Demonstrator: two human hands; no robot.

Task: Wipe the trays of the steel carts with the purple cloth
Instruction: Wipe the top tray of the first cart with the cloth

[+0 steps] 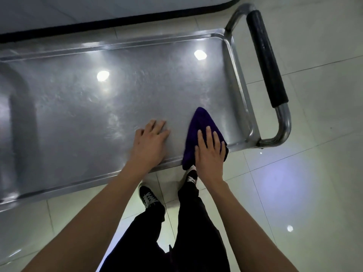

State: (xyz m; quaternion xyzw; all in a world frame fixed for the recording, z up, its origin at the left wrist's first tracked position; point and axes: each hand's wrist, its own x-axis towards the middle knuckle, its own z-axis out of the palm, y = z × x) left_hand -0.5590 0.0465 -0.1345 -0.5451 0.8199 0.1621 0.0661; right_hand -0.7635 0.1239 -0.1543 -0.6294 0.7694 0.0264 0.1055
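The steel cart's top tray (pixel 82 107) fills the upper left of the head view, shiny with light reflections. A purple cloth (pixel 200 122) lies on the tray near its front right corner, partly hanging over the front rim. My right hand (pixel 209 152) presses flat on the cloth with straight, spread fingers. My left hand (pixel 150 143) rests flat on the bare steel just left of the cloth, fingers straight.
The cart's push handle (pixel 265 57) with a black grip sticks out on the right. A dark-edged surface (pixel 117 18) runs along behind the cart. My legs and shoes (pixel 149 197) stand on the pale tiled floor (pixel 314 173) right at the tray's front rim.
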